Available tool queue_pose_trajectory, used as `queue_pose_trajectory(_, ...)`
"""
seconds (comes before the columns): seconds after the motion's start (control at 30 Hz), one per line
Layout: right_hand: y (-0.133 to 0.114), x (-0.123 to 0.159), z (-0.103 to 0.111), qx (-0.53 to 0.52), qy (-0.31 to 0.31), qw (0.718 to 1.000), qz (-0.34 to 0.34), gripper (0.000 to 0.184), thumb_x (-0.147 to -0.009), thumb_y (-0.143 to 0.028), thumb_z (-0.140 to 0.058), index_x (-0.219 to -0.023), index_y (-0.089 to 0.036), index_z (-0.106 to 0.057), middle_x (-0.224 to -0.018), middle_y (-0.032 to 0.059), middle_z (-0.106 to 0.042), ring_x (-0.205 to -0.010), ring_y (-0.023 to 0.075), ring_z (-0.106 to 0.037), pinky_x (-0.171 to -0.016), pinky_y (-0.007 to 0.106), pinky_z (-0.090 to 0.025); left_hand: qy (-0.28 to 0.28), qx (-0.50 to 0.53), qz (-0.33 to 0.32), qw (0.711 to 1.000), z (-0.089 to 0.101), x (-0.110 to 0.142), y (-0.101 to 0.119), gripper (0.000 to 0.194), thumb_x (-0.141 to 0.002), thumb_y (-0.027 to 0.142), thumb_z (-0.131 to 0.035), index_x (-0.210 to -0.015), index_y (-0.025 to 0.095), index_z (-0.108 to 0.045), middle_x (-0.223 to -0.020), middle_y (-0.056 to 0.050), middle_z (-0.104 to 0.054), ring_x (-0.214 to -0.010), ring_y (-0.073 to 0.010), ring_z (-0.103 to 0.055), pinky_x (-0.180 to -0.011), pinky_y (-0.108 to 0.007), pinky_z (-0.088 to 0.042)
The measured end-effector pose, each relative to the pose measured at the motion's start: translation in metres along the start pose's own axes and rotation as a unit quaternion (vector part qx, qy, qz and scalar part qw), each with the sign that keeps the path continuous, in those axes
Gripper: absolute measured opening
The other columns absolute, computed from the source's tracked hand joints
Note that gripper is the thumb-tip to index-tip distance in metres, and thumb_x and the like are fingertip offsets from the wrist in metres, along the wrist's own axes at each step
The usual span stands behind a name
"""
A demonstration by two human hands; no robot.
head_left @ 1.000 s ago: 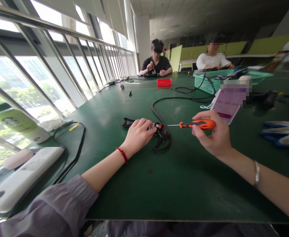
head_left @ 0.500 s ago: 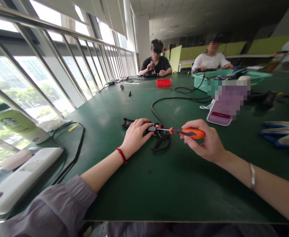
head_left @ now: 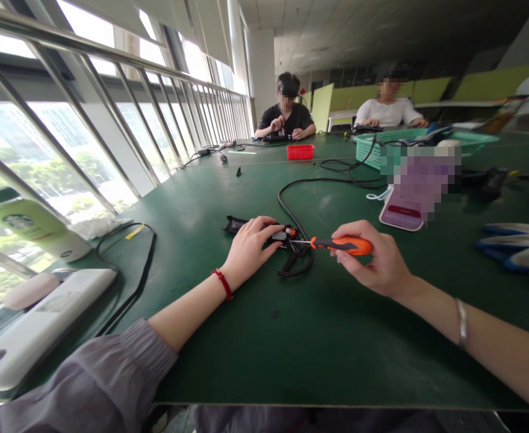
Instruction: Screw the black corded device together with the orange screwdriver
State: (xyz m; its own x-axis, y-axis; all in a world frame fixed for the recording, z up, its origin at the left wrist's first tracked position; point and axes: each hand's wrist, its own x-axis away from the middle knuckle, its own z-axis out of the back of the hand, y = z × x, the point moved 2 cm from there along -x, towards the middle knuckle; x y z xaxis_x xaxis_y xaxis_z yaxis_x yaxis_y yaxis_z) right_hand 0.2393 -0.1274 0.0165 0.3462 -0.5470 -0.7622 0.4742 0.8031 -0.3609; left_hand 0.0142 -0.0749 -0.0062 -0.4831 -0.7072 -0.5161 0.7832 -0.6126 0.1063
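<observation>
My left hand is closed over a black corded device with an opened housing, lying on the green table. Wires and an orange-red part show at the device's right end, beyond my thumb and fingertips. In my right hand is an orange and black screwdriver, held nearly level by its handle. Its thin shaft points left, with the tip at the wired end of the device; whether it touches a screw I cannot make out. A black cable curves away from that end.
Right of the cable stands a purple-screened phone, with work gloves farther right. A green basket and a red tray sit farther back. At left are a bottle and a white power bank-like slab. Two people sit across the table.
The screwdriver's tip has shifted slightly down and right at the device, and its handle has tilted a little. My left hand stays nearly in place.
</observation>
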Motion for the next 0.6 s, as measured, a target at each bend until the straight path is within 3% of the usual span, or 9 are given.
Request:
queue_pose_trajectory(0.43,0.0009,0.0001,-0.0013,-0.016,-0.008,1.000,0.002,0.016,-0.079,-0.018,-0.055,-0.094,-0.021,-0.049,-0.074,-0.0007,-0.062,-0.057,0.0109,-0.060,-0.056,0.022,-0.047,-0.003,-0.002,-0.004,1.000,0.0007,-0.0011,0.0017,0.029,-0.086,0.027,-0.055,-0.115,0.022,-0.059,-0.112,-0.005,-0.057,-0.102,-0.0200,-0.052,-0.090,-0.035,-0.044)
queue_pose_trajectory(0.6,0.0059,0.0001,0.0002,-0.028,-0.031,0.999,-0.027,0.016,-0.087,-0.032,-0.046,-0.097,-0.020,-0.050,-0.074,0.0007,-0.061,-0.057,0.0125,-0.058,-0.057,0.025,-0.045,0.019,0.000,-0.006,1.000,0.0024,-0.0012,0.0037,0.023,-0.086,0.027,-0.056,-0.107,0.019,-0.060,-0.110,-0.005,-0.058,-0.100,-0.0186,-0.053,-0.089,-0.033,-0.043)
